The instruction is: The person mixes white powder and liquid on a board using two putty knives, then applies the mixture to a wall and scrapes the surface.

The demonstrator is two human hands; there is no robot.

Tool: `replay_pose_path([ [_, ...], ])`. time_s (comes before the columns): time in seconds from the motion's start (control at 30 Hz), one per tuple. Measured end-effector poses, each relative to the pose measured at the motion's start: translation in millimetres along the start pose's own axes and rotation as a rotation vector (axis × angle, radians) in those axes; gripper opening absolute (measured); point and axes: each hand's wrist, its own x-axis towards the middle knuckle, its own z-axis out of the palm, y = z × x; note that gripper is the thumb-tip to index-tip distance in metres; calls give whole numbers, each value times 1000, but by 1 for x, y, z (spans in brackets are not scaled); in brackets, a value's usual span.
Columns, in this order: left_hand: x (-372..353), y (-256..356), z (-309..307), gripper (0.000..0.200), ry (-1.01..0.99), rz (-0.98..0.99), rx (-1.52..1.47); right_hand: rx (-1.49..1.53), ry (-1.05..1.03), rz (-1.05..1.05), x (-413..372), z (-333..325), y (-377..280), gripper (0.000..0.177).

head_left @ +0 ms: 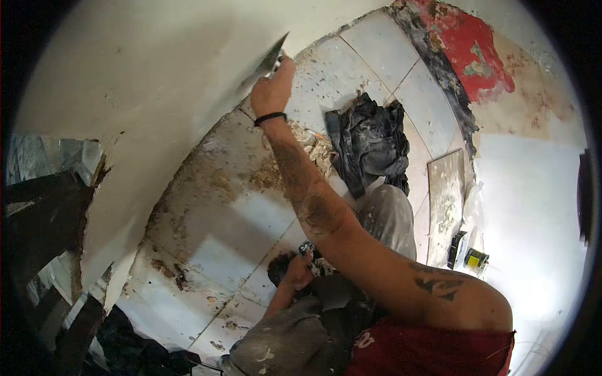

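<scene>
My right hand [273, 91], with a dark band at the wrist, reaches up and is closed around a putty knife. The putty knife's flat metal blade [273, 59] lies against or very close to the pale wall [182, 69], just above the floor line. Low in front of my body, my left hand [298, 273] is closed beside my bent knee. A small dark, white-speckled thing [306, 248] sticks out at its fingers; its kind is not clear. Crumbled plaster debris [316, 153] lies on the tiles below my right forearm.
A crumpled black plastic bag [373, 138] lies on the tiled floor [263, 219]. Beyond it, a stained board [445, 200] rests near the right wall, with a small black-and-yellow item [476, 260] close by. Dark broken pieces [44, 219] stand at the left. Red patches [470, 50] mark the far wall.
</scene>
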Motion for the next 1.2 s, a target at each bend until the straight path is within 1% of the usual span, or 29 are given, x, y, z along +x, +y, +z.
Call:
replay_pose_path([
  [0.07,6,-7,6,30,-69,162,-122,22,25,33,-19,7,-13,59],
  [0.1,9,-6,6,30,-88,177,-127,35,38,50,-29,10,-21,57],
  [0.2,13,-4,1,29,-88,116,-33,65,-42,195,-56,6,-63,61],
  [0.3,14,-1,0,28,-84,82,5,134,-71,211,-83,5,-86,61],
  [0.4,12,4,4,28,-81,65,6,188,-186,178,-107,-4,-94,62],
  [0.5,12,5,2,27,-84,79,29,276,-157,-51,-113,-24,-65,63],
  [0.57,9,2,-1,27,-89,126,98,126,-67,230,-76,-38,-48,61],
  [0.6,7,3,-3,27,-92,160,189,158,112,261,-51,-30,-25,60],
  [0.67,0,9,-2,27,-74,156,341,269,151,131,6,-34,20,57],
  [0.7,-2,13,0,27,-64,83,276,273,131,156,19,-30,29,57],
  [0.77,-3,20,2,27,-46,-118,-82,280,90,206,48,-23,45,56],
  [0.83,-3,14,10,28,7,-39,-169,175,7,252,53,-15,48,57],
  [0.9,-3,10,13,30,12,5,-290,83,42,107,41,-3,39,56],
  [0.97,3,-5,3,34,26,262,198,-10,65,-34,19,9,24,55],
  [1.0,16,-25,-18,35,44,491,766,34,8,89,8,1,-6,55],
  [1.07,23,-37,-25,39,-1,568,909,68,-15,113,-14,2,-29,56],
  [1.1,22,-34,-25,38,-35,556,860,85,-21,125,-23,2,-40,57],
  [1.13,21,-27,-22,37,-96,370,511,95,-75,185,-33,-1,-55,58],
  [1.17,20,-19,-16,37,-111,206,193,105,-127,245,-44,-3,-68,59],
  [1.2,19,-14,-12,36,-100,113,40,77,-106,196,-59,1,-72,60],
])
